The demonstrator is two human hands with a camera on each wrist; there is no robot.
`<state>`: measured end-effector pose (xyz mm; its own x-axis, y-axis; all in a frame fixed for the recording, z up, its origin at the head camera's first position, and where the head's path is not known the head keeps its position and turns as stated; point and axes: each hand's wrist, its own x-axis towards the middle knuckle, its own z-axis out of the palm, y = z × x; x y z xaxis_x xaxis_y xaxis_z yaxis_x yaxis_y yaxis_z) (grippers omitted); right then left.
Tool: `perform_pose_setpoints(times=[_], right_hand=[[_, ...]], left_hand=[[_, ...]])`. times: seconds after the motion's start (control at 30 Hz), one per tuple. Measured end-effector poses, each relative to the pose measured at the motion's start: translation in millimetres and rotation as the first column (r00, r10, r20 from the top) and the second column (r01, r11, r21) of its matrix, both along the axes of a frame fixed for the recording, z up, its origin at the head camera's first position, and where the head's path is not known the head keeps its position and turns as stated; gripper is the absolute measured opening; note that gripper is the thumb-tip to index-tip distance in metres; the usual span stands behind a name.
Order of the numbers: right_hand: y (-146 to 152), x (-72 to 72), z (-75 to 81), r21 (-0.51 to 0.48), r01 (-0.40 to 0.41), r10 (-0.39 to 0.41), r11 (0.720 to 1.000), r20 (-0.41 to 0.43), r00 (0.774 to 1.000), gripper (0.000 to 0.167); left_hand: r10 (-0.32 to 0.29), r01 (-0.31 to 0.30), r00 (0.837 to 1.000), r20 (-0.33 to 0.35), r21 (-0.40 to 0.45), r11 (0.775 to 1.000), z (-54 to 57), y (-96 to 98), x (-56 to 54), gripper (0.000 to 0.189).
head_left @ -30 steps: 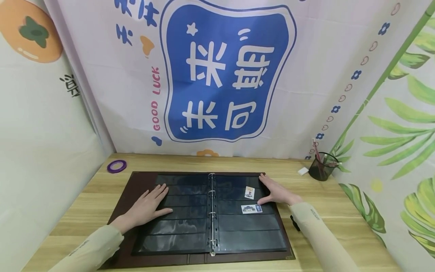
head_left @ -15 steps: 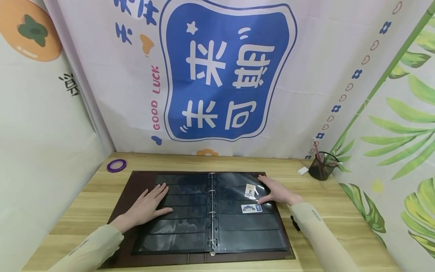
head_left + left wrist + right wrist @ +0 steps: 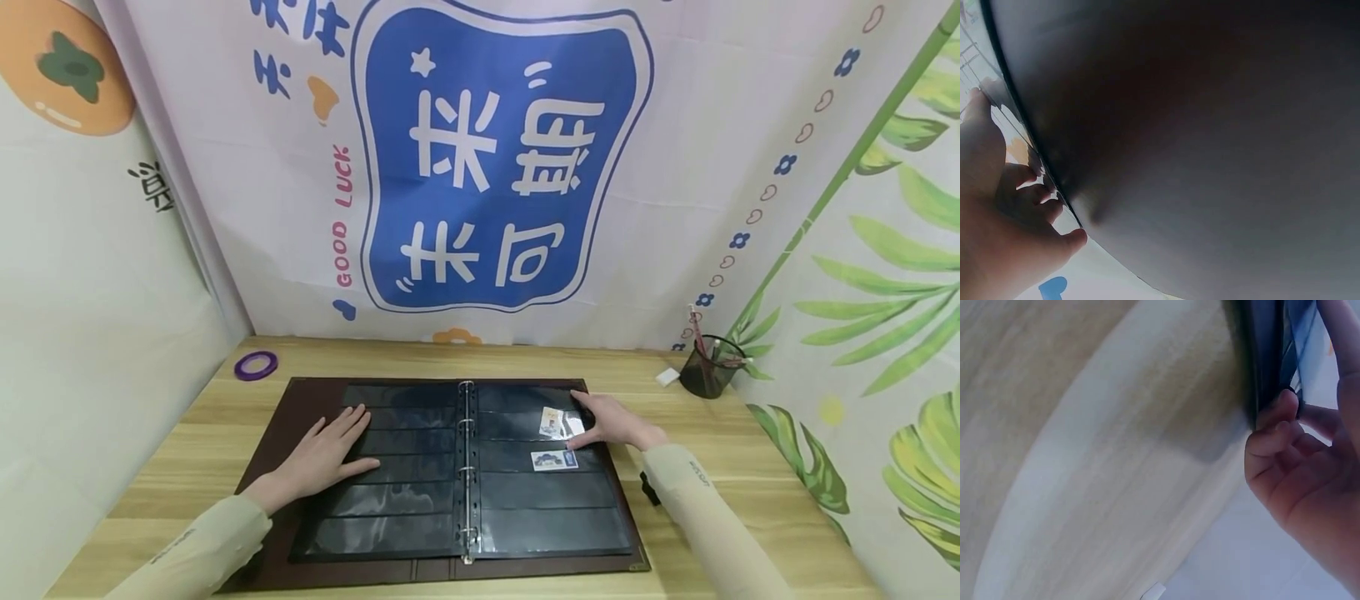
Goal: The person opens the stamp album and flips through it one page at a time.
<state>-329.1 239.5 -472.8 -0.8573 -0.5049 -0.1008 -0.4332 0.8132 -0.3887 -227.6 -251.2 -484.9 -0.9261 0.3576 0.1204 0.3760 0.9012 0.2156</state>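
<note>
In the head view a ring-bound stamp album (image 3: 431,570) lies spread on the table, with black pocket pages either side of its metal rings. My left hand (image 3: 322,454) rests flat on the left page (image 3: 408,498), fingers extended and thumb apart. At the right page's (image 3: 551,492) outer edge is my right hand (image 3: 611,421), fingers curled at the upper corner and thumb over the page. The right wrist view has those fingertips (image 3: 1286,403) holding the page edge. Two small stamps sit in this page: a tilted one (image 3: 551,422) and a wider one (image 3: 551,460) near the thumb.
A purple ring of tape (image 3: 256,365) lies at the table's back left. At the back right stand a black mesh pen cup (image 3: 708,371) and a white eraser (image 3: 667,377). Behind the table hangs a printed cloth (image 3: 300,217).
The right page's upper corner bowed up slightly by half a second ago and now lies lower, its glare shifted around the tilted stamp. Both hands stay nearly in place.
</note>
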Motion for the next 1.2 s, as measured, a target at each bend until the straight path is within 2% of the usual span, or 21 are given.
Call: perform_pose_setpoints(times=[0.13, 0.27, 0.37, 0.47, 0.53, 0.63, 0.8, 0.97, 1.2], right_hand=[[1.0, 4.0, 2.1, -0.054, 0.024, -0.025, 0.998, -0.006, 1.000, 0.113], [3.0, 9.3, 5.3, -0.199, 0.038, -0.043, 0.979, -0.021, 0.999, 0.110], [4.1, 11.7, 9.4, -0.316, 0.043, -0.047, 0.948, -0.005, 0.999, 0.099], [5.1, 13.1, 14.5, -0.380, 0.057, -0.053, 0.923, 0.022, 0.998, 0.078], [6.3, 14.0, 18.0, -0.395, 0.058, -0.047, 0.917, 0.038, 0.998, 0.064], [7.2, 14.9, 21.9, -0.396, 0.057, -0.037, 0.917, 0.057, 0.998, 0.054], [6.8, 17.2, 28.3, -0.387, 0.049, -0.012, 0.921, 0.097, 0.995, 0.055], [5.4, 18.0, 38.4, -0.423, 0.081, -0.011, 0.902, 0.164, 0.986, 0.058], [0.7, 17.0, 64.0, -0.462, 0.105, -0.016, 0.881, 0.191, 0.981, 0.058]], left_hand=[[-0.001, 0.001, 1.000, 0.007, -0.002, 1.000, -1.1, 0.0, 0.2, 0.086], [0.000, 0.000, 1.000, 0.008, -0.003, 1.000, -1.9, -0.4, -0.4, 0.087], [0.001, -0.001, 1.000, 0.007, -0.001, 1.000, -2.2, -1.0, -1.4, 0.087], [0.002, -0.002, 1.000, 0.006, -0.003, 1.000, -2.4, -1.6, -2.1, 0.087], [0.001, -0.001, 1.000, 0.008, -0.004, 1.000, -2.5, -1.9, -2.3, 0.087], [0.000, 0.000, 1.000, 0.009, -0.003, 1.000, -2.5, -2.0, -2.3, 0.087], [0.001, -0.001, 1.000, 0.009, -0.002, 1.000, -1.9, -1.3, -1.9, 0.086], [0.001, -0.001, 1.000, 0.011, 0.004, 1.000, -1.3, -0.4, -1.9, 0.085], [0.005, -0.005, 1.000, 0.015, 0.000, 1.000, -2.3, -0.9, -1.9, 0.086]])
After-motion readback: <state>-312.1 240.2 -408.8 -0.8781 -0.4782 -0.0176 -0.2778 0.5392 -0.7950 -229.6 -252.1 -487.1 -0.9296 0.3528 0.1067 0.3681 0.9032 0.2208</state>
